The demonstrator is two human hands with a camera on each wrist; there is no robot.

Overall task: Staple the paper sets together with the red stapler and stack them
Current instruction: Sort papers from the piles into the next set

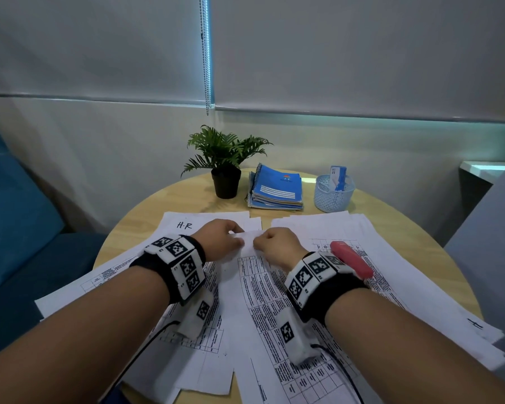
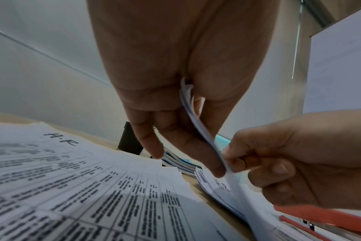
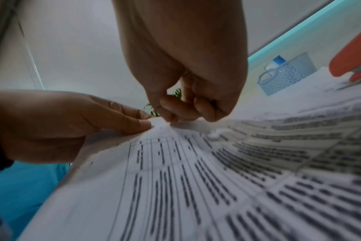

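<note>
Both hands meet at the far edge of a paper set (image 1: pixel 247 275) with printed tables in the middle of the round table. My left hand (image 1: pixel 220 239) pinches the top edge of the sheets (image 2: pixel 198 124) between thumb and fingers. My right hand (image 1: pixel 274 243) pinches the same edge (image 3: pixel 163 126) just to the right. The red stapler (image 1: pixel 352 259) lies on the papers right of my right wrist, held by neither hand. More printed sheets, one marked "H.R" (image 1: pixel 185 225), lie spread under and around both arms.
At the back of the wooden table (image 1: pixel 146 211) stand a potted plant (image 1: pixel 225 163), a stack of blue notebooks (image 1: pixel 276 186) and a pale blue basket (image 1: pixel 333 193) with a small box. A blue seat (image 1: pixel 21 217) is at the left.
</note>
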